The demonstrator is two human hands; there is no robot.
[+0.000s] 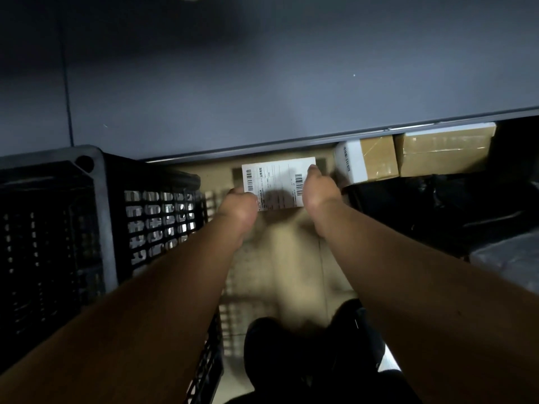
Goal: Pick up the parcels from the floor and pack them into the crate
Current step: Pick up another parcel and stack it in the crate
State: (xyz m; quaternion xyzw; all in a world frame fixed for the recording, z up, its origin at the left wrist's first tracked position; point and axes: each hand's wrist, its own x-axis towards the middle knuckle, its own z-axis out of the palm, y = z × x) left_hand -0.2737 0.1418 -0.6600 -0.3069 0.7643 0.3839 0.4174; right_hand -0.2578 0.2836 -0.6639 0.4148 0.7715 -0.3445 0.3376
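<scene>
A brown cardboard parcel with a white shipping label lies on the floor in front of me, its far end under a grey ledge. My left hand grips its left side and my right hand grips its right side, fingers curled around the edges. The black slatted plastic crate stands on the left, right beside my left forearm; its inside is dark and I cannot see what it holds.
A grey cabinet front or shelf overhangs the far side. More parcels lie at the right under it: a white-ended box, a taped brown box and dark plastic bags. My dark shoes are below.
</scene>
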